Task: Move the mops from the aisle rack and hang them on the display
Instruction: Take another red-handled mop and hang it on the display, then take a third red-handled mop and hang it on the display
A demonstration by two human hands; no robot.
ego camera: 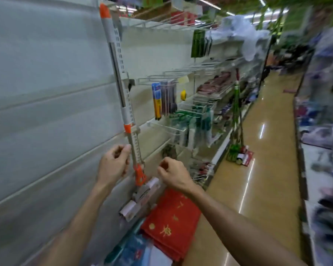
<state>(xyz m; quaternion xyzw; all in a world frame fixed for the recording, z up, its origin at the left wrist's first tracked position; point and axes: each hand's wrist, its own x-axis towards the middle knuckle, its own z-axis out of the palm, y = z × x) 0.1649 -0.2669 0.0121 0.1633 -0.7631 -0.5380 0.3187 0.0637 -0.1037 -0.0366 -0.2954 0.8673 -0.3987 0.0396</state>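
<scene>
An orange-and-grey mop (117, 77) hangs upright against the white slotted upright of the display wall (46, 112) on the left. Its orange joint and wrapped grey mop head (140, 196) reach down to the low shelf. My left hand (113, 164) is at the lower pole, thumb and fingertips pinched on it just below the orange collar. My right hand (173, 173) hovers to the right of the mop head, fingers curled with nothing in them. Further down the aisle, green-handled mops (236, 120) stand on the floor against the shelving.
Wire hooks (161, 79) with hanging packs stick out of the shelving right of the mop. Red folded cloths (173, 221) and blue packs lie on the low shelf below my arms. The shiny aisle floor (267, 150) runs ahead, with blurred goods along the right side.
</scene>
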